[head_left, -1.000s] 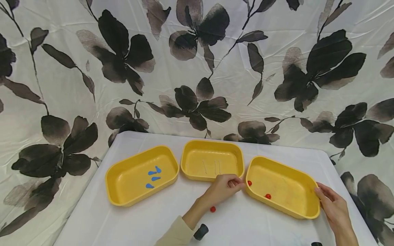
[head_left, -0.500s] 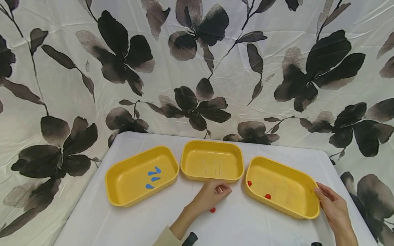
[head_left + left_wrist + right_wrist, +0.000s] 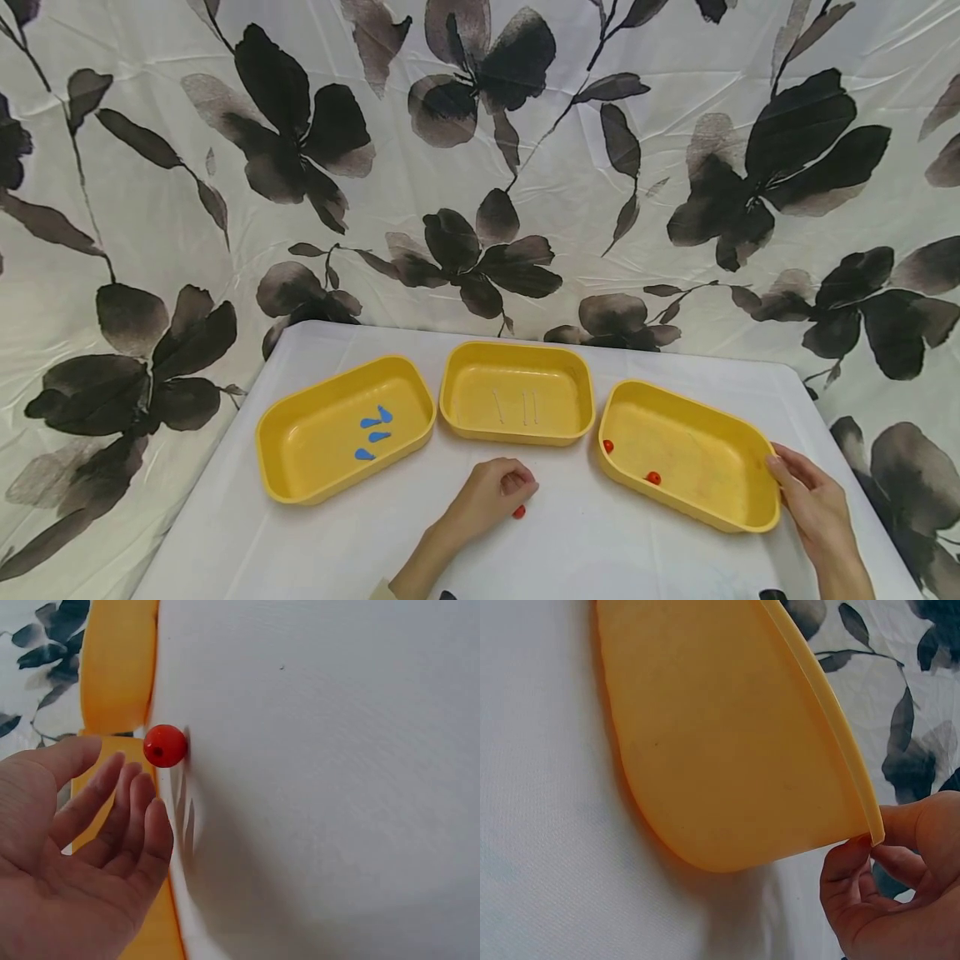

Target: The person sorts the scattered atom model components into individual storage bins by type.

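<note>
My left hand (image 3: 489, 493) hovers over the white table close to a red bead (image 3: 519, 512). In the left wrist view its fingers are loosely bent with nothing between them, and the round red bead (image 3: 165, 746), with a small hole, lies just beyond the fingertips. At the right, my right hand (image 3: 819, 510) pinches the end rim of a yellow tray (image 3: 720, 417) between thumb and fingers. The right wrist view shows that grip of the right hand (image 3: 900, 877) on the tray's rim (image 3: 844, 742). Two more beads, a left one (image 3: 608, 447) and a nearer one (image 3: 653, 478), lie inside this tray.
A middle yellow tray (image 3: 517, 354) holds a few thin pale sticks (image 3: 530, 408). The left yellow tray (image 3: 307, 442) has several blue drop-shaped pieces (image 3: 379, 436) in it. Behind the white table (image 3: 315, 550) hangs a floral cloth (image 3: 525, 167). A dark object (image 3: 772, 595) shows at the bottom edge.
My left hand has moved from beside the right tray leftward and nearer, down to the loose red bead. The right hand and the trays stay where they were.
</note>
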Motion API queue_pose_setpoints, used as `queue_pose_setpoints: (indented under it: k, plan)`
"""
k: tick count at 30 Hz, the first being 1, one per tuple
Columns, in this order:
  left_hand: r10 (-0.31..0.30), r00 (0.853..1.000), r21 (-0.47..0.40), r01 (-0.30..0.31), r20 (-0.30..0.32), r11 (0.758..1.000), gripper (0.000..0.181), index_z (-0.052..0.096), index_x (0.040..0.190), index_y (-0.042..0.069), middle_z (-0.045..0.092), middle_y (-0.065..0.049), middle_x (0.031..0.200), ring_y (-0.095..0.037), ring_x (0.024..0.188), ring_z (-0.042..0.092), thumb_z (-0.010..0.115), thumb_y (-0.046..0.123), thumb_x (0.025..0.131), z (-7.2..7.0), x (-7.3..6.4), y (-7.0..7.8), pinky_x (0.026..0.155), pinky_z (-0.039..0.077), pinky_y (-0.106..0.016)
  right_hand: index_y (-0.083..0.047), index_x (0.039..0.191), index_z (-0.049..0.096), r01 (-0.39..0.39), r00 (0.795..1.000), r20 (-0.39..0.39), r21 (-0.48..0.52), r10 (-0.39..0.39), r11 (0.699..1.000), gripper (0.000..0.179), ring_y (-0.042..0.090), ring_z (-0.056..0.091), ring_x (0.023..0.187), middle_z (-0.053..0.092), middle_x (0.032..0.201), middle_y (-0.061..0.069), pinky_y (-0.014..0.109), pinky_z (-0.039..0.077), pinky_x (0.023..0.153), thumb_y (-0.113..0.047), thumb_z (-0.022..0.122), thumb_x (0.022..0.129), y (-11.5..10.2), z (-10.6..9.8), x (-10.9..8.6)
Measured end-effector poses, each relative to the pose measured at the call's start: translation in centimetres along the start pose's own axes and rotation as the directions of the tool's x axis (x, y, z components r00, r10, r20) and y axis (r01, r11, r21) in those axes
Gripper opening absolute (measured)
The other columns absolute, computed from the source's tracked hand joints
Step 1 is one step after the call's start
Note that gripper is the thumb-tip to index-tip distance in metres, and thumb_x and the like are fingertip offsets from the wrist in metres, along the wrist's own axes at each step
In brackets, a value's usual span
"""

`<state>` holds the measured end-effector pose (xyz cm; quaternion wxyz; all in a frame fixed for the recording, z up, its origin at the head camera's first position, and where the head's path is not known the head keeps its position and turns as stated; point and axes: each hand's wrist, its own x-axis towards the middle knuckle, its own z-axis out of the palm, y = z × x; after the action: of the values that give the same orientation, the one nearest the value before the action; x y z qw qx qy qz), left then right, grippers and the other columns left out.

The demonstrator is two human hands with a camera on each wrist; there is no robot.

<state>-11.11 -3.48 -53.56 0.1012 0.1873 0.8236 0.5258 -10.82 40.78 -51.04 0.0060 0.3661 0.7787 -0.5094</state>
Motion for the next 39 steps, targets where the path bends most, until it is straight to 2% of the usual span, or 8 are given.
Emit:
queue_pose_setpoints:
  k: [6,15,24,30,39]
  plan:
    - [-0.007,1.000,0.029,0.006,0.023,1.000,0.006,0.073,0.095,0.009,0.066,0.007,0.082,-0.002,0.071,0.058,0.074,0.015,0.095,-0.2,-0.8,-0.4,0.069,0.048,-0.020,-0.005,0.157,0.039,0.002,1.000,-0.003,-0.008,-0.002,1.000,0.064,-0.004,0.050,0.087,0.049,0.139,0.014,0.011,0.050,0.066,-0.039,0.055,0.105,0.0,0.0,-0.1]
    - [0.017,0.999,0.071,-0.020,0.044,0.997,0.010,0.073,0.096,0.006,0.068,0.001,0.089,-0.002,0.073,0.054,0.079,0.011,0.090,-0.3,-1.5,-0.3,0.067,0.047,-0.019,-0.005,0.157,0.039,-0.006,1.000,-0.007,-0.001,0.006,1.000,0.063,-0.001,0.050,0.090,0.049,0.138,0.013,0.009,0.050,0.066,-0.038,0.055,0.105,-0.1,0.0,-0.2]
    - [0.009,0.998,0.084,-0.014,0.057,0.996,0.006,0.073,0.087,0.007,0.062,0.006,0.081,0.002,0.070,0.051,0.079,0.007,0.089,-0.1,-1.8,-0.3,0.065,0.046,-0.018,-0.005,0.156,0.042,0.009,1.000,-0.008,0.007,-0.009,1.000,0.063,-0.007,0.051,0.082,0.054,0.122,-0.001,0.012,0.051,0.067,-0.038,0.057,0.105,0.1,-0.1,0.0]
    - [0.015,1.000,0.087,-0.017,0.023,0.996,0.007,0.073,0.085,0.007,0.062,0.005,0.080,0.002,0.069,0.052,0.079,0.004,0.088,0.0,-1.7,-0.3,0.066,0.048,-0.018,-0.004,0.156,0.041,0.010,1.000,-0.010,-0.003,-0.010,1.000,0.064,-0.006,0.051,0.082,0.051,0.136,0.013,0.011,0.051,0.066,-0.039,0.056,0.105,0.0,0.0,0.0]
    - [0.041,0.999,0.021,-0.042,0.009,0.999,0.005,0.073,0.089,0.005,0.062,0.004,0.082,0.000,0.072,0.057,0.077,0.003,0.090,0.0,-1.3,-0.3,0.067,0.052,-0.019,-0.004,0.157,0.039,0.005,1.000,0.007,-0.004,-0.005,1.000,0.065,-0.005,0.050,0.086,0.044,0.148,0.020,0.009,0.050,0.065,-0.039,0.055,0.106,-0.1,-0.1,-0.2]
